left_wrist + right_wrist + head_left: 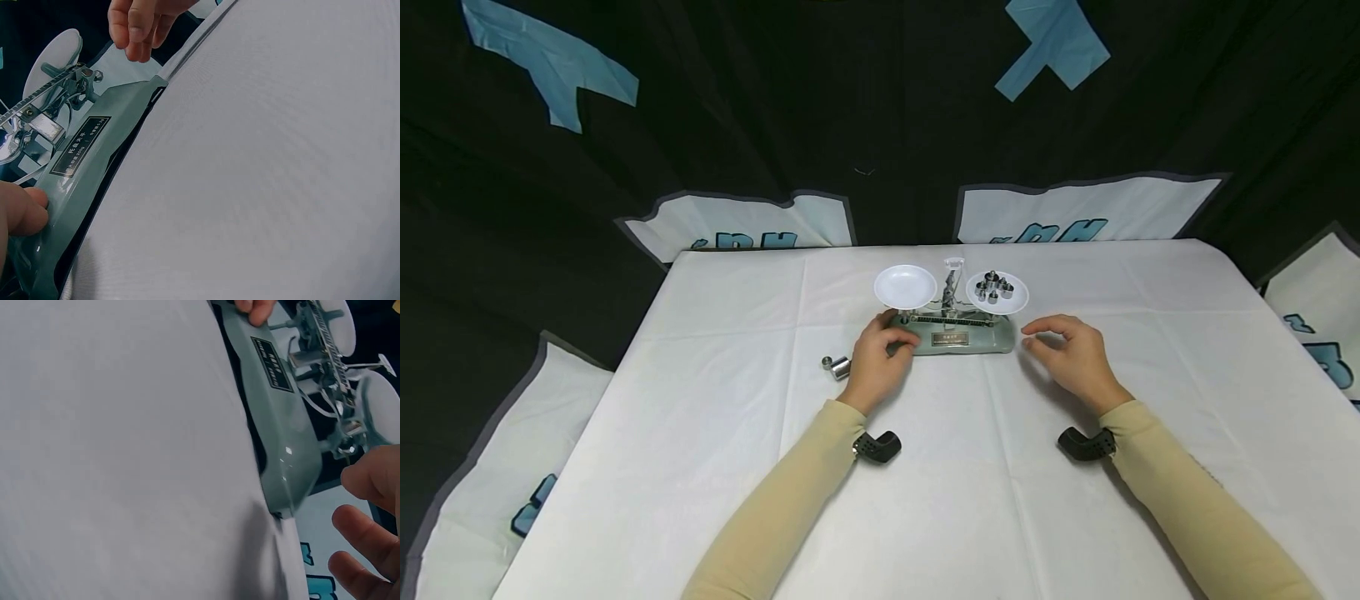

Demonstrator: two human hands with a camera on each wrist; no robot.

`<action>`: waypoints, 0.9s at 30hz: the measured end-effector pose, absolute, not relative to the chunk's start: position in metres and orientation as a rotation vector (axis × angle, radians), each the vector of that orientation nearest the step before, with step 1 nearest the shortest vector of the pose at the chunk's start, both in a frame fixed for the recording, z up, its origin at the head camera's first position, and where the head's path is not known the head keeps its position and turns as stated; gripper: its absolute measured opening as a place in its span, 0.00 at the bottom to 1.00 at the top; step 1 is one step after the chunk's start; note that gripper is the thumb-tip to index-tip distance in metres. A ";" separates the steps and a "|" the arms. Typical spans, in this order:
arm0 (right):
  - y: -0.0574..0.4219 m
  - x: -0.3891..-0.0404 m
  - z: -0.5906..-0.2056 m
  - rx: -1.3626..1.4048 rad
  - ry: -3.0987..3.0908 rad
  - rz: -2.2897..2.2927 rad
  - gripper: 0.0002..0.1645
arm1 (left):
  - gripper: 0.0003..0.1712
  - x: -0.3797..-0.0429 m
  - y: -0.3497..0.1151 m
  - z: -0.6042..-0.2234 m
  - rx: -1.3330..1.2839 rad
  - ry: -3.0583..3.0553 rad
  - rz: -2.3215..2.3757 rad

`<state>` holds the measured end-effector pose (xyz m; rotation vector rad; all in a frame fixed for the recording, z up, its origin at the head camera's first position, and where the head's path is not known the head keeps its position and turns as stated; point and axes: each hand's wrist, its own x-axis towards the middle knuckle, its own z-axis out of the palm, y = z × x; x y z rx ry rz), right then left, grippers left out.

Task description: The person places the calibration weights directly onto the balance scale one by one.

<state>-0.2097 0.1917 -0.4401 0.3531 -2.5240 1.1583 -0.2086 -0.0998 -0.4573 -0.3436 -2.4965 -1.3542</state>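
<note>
A green balance scale [988,340] stands on the white cloth, with a nameplate [81,145] on its front. My left hand [880,358] grips the left end of its base, and its fingertips [31,212] lie on the green surface. Off the right end, my right hand [1071,354] hovers with thumb and fingers loosely bent, nothing between them. The left pan [905,287] holds nothing; the right pan [1020,305] carries several metal weights [992,284]. Left of my left hand lie a larger metal cylinder [840,368] and a small one [826,362].
White cloth covers the table [940,500]. A black curtain [895,108] hangs behind the far edge, with white printed panels [1090,208] low on it. Each wrist wears a black camera mount [877,447].
</note>
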 end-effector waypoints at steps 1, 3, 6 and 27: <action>0.190 -0.210 -0.442 0.362 -2.523 1.161 0.08 | 0.11 -0.209 -0.100 -0.457 -0.344 -2.498 -1.354; 0.188 -0.210 -0.445 0.388 -2.515 1.176 0.09 | 0.11 -0.209 -0.100 -0.457 -0.343 -2.501 -1.353; 0.185 -0.210 -0.448 0.435 -2.489 1.198 0.10 | 0.11 -0.209 -0.100 -0.458 -0.341 -2.502 -1.353; 0.164 -0.219 -0.446 0.456 -2.617 1.480 0.16 | 0.11 -0.209 -0.101 -0.458 -0.349 -2.495 -1.356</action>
